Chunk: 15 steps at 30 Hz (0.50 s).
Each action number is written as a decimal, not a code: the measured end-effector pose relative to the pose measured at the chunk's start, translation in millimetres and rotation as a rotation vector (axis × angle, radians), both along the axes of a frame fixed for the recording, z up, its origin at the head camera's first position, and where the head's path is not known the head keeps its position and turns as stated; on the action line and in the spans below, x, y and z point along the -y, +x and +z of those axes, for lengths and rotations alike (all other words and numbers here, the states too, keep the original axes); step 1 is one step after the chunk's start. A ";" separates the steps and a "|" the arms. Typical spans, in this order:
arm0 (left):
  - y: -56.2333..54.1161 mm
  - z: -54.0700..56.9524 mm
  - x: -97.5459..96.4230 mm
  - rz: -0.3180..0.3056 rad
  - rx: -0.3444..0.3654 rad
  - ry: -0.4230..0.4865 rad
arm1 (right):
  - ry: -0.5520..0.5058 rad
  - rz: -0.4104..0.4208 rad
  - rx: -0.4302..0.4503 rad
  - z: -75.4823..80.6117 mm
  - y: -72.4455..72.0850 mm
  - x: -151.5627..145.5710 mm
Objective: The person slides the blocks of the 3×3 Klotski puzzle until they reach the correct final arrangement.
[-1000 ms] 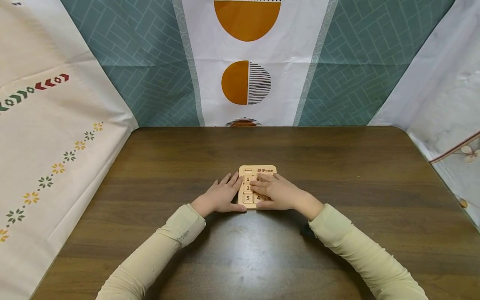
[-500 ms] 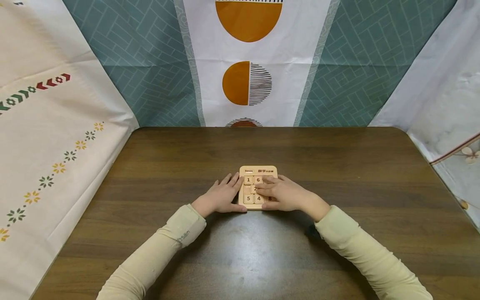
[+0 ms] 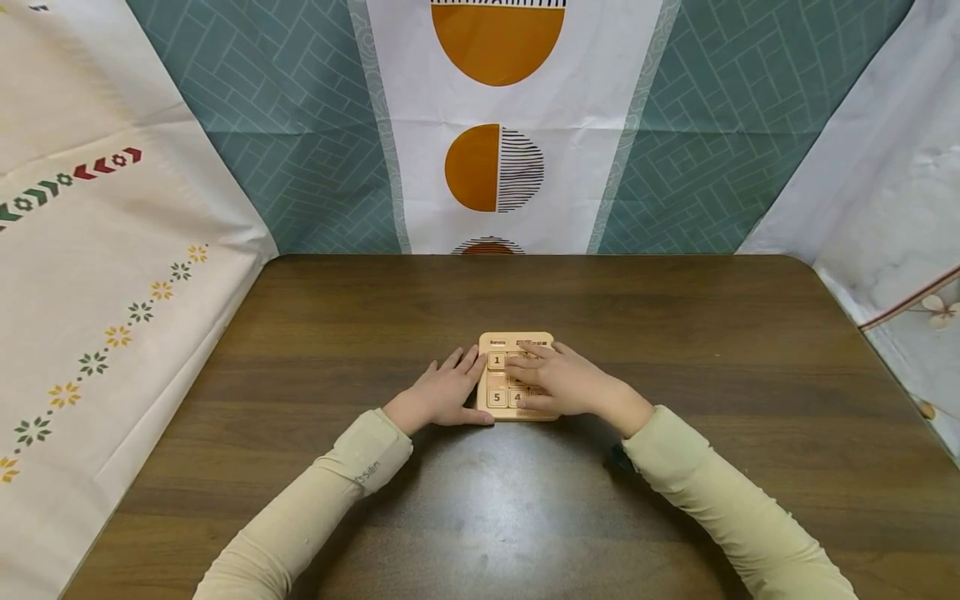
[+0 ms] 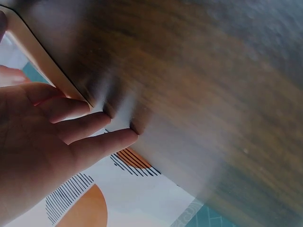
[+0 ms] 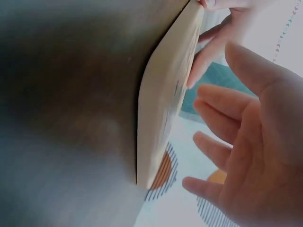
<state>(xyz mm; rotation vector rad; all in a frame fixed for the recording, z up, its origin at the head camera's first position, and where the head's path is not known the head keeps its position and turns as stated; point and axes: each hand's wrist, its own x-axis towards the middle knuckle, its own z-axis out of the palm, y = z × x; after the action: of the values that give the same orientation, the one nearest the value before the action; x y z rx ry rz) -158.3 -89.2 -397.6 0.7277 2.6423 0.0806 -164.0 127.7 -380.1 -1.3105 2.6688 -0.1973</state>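
A light wooden number sliding puzzle [image 3: 497, 340] lies flat on the table in the head view. Tiles 1, 5 and 4 show on it; the other tiles are mostly under my right hand, and the left slot of the middle row is bare. My left hand [image 3: 442, 392] rests against the puzzle's left edge, fingers straight, thumb at the near left corner. My right hand [image 3: 566, 382] reaches over the puzzle from the right with loosely extended fingers above the tiles. In the right wrist view, the fingertips [image 5: 201, 138] look raised off the puzzle's side [image 5: 154, 118].
The dark wood table [image 3: 360, 308] surrounds the puzzle. A patterned cloth [image 3: 498, 167] hangs behind its far edge, with pale cloths [image 3: 112, 275] at the left and right [image 3: 892, 208]. A small dark object [image 3: 619, 460] shows under the right wrist.
The 2 tile slid right from the left slot of the middle row under my right fingers. My right hand moved right, then back left over the puzzle. My left hand stayed put.
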 end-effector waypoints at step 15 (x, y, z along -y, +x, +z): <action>-0.3 -1.3 0.4 -0.011 -0.011 0.000 | 0.061 -0.001 0.067 -2.8 4.5 17.2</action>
<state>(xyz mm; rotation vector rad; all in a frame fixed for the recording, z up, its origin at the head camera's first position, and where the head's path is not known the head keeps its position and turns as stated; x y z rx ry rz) -158.6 -89.6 -398.9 0.7445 2.6486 0.0735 -159.5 110.5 -382.9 -1.2623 2.5989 -0.1554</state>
